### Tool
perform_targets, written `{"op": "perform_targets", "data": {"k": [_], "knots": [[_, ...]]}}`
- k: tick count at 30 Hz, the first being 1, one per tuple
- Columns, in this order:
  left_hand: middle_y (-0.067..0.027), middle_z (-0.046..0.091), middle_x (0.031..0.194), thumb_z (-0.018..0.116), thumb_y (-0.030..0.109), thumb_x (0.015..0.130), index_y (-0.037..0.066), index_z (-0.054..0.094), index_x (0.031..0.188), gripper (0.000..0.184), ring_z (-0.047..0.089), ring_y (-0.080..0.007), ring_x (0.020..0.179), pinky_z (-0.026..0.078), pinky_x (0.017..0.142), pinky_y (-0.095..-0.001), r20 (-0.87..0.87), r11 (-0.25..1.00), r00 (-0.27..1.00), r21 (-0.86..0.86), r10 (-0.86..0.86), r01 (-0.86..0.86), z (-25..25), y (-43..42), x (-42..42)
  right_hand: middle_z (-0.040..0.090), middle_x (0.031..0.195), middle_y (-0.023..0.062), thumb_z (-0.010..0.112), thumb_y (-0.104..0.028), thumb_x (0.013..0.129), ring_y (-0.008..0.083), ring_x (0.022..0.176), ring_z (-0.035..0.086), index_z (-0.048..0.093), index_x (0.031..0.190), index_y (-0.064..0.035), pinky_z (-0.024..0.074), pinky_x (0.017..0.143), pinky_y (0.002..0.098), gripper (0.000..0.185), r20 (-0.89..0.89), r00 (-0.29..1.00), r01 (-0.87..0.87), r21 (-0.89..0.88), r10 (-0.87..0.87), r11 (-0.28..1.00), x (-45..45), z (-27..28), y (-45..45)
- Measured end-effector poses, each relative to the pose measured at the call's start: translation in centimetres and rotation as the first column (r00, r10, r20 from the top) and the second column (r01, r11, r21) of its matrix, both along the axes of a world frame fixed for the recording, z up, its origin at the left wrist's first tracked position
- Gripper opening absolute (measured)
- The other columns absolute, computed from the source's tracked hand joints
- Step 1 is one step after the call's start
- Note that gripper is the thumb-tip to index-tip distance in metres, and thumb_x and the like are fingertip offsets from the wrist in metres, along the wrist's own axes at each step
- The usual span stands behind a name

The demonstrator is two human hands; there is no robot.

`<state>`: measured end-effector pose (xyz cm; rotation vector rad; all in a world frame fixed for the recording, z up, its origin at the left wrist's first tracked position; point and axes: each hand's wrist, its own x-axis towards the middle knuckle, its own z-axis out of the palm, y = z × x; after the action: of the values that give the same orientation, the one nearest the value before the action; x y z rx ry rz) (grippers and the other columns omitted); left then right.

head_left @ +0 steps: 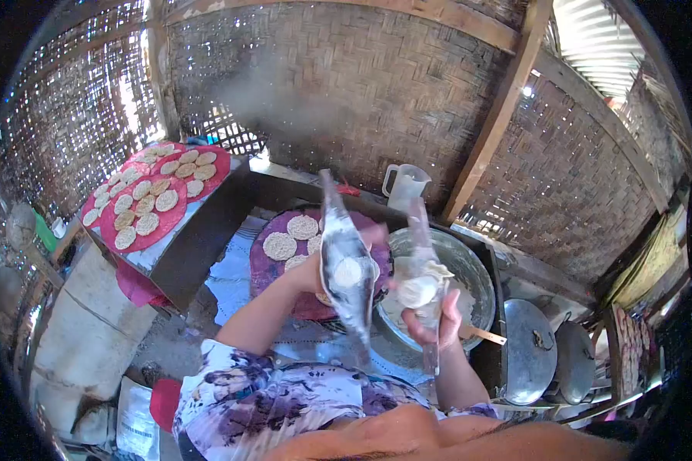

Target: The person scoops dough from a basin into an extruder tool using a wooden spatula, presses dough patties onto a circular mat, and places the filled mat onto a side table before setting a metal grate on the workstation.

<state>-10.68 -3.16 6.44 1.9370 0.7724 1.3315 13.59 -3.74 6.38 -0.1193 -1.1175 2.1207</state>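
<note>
My left hand (312,275) grips a clear plastic sheet (349,303) that carries a small, flat white dough round (347,272). The sheet hides part of the hand, and the fingertips beyond it are blurred. My right hand (447,313) is closed around a second narrow plastic piece (421,244), with a lump of white dough (420,291) on it. Below that hand sits a wide basin (480,269) with pale dough or batter smeared inside. Behind my left hand lies a purple round mat (265,269) bearing several pale, grainy discs (280,246).
At the left, pink round mats (178,230) full of discs rest on a raised box (200,253). A clear pitcher (407,186) stands behind the basin. A wooden handle (484,335) sticks out near my right wrist. Metal lids (529,349) lean at the right.
</note>
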Motion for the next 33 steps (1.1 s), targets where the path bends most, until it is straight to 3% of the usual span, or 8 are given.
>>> {"op": "perform_targets", "data": {"k": [3,7,11,15,22,27,30,33], "knots": [[-0.0119,0.05,0.123,0.084,0.012,0.048,0.003,0.042,0.119,0.083,0.05,-0.0207,0.111,0.036,0.097,-0.0377,0.031,0.982,0.99,-0.123,-0.141,0.144,-2.4,-0.5,-1.7,0.059,0.084,0.0156,0.056,-0.049,0.077,0.0091,0.047,0.049,0.033,0.126,0.0074,0.0273,0.032,0.0156,0.078,0.229,0.973,-0.032,0.145,-0.002,0.989,0.0,1.7,1.6],[-0.0116,0.055,0.116,0.082,0.005,0.049,0.005,0.046,0.115,0.075,0.051,-0.0207,0.108,0.038,0.096,-0.0372,0.035,0.99,0.999,-0.14,-0.027,0.032,-2.1,-0.9,-2.0,0.047,0.117,0.0189,0.062,-0.025,0.078,0.0123,0.055,0.055,0.022,0.135,0.001,0.0369,0.035,0.0167,0.075,0.263,0.818,0.334,0.507,-0.511,0.795,-3.4,5.3,-0.8],[-0.0083,0.059,0.101,0.056,0.041,0.075,0.009,0.055,0.1,0.041,0.056,-0.0261,0.096,0.04,0.089,-0.0441,0.229,0.912,0.968,-0.409,0.103,0.0,-1.5,-1.1,-1.1,0.042,0.122,0.019,0.067,-0.017,0.072,0.028,0.092,0.054,0.022,0.138,-0.0104,0.0485,0.067,0.0343,0.08,0.228,0.683,0.17,0.874,-0.694,0.455,-3.3,4.4,0.7],[-0.0084,0.059,0.099,0.056,0.045,0.073,0.012,0.058,0.096,0.04,0.054,-0.0267,0.096,0.041,0.087,-0.0441,-0.567,0.895,0.694,0.32,0.443,-0.31,-0.6,-1.7,-2.1,0.038,0.123,0.0212,0.072,-0.024,0.066,0.038,0.104,0.049,0.029,0.134,-0.0103,0.0475,0.079,0.0424,0.081,-0.033,0.554,-0.071,0.994,-0.832,-0.087,-4.1,5.3,-0.2],[-0.0118,0.061,0.087,0.072,0.048,0.052,0.01,0.058,0.098,0.061,0.058,-0.0297,0.086,0.045,0.079,-0.0374,-0.565,0.873,0.669,0.373,0.482,-0.314,-5.1,0.4,-1.9,0.034,0.122,0.0199,0.074,-0.03,0.065,0.0395,0.104,0.048,0.029,0.134,-0.0122,0.0474,0.078,0.0443,0.084,0.11,0.49,-0.168,0.985,-0.865,0.031,-5.9,2.7,-0.5],[-0.0103,0.056,0.111,0.085,0.038,0.042,0.009,0.045,0.12,0.092,0.053,-0.0237,0.104,0.038,0.095,-0.0338,-0.291,0.912,0.904,-0.175,0.312,-0.371,-4.5,0.1,-3.1,0.031,0.129,0.018,0.076,-0.031,0.062,0.0323,0.114,0.042,0.026,0.133,-0.0038,0.0386,0.091,0.0417,0.091,0.182,0.643,-0.098,0.983,-0.744,0.155,-6.8,2.1,3.1],[-0.0106,0.053,0.115,0.085,0.028,0.046,0.006,0.044,0.119,0.087,0.051,-0.0216,0.106,0.038,0.095,-0.0339,-0.103,0.912,0.944,-0.244,0.314,-0.33,-4.9,0.7,-3.4,0.03,0.132,0.014,0.068,-0.053,0.065,0.0265,0.118,0.039,0.026,0.132,-0.002,0.0331,0.095,0.0407,0.095,0.692,0.72,-0.255,0.338,-0.055,0.906,-4.4,1.5,6.0],[-0.0116,0.047,0.122,0.084,0.023,0.052,0.003,0.041,0.12,0.083,0.047,-0.0221,0.11,0.036,0.096,-0.0347,-0.239,0.94,0.954,-0.245,0.181,-0.239,-2.4,0.8,-4.5,0.036,0.125,0.0123,0.059,-0.066,0.066,0.0273,0.112,0.044,0.029,0.13,-0.0034,0.0358,0.092,0.0428,0.094,0.697,0.67,-0.443,0.101,0.255,0.891,-3.5,0.4,6.5]]}}
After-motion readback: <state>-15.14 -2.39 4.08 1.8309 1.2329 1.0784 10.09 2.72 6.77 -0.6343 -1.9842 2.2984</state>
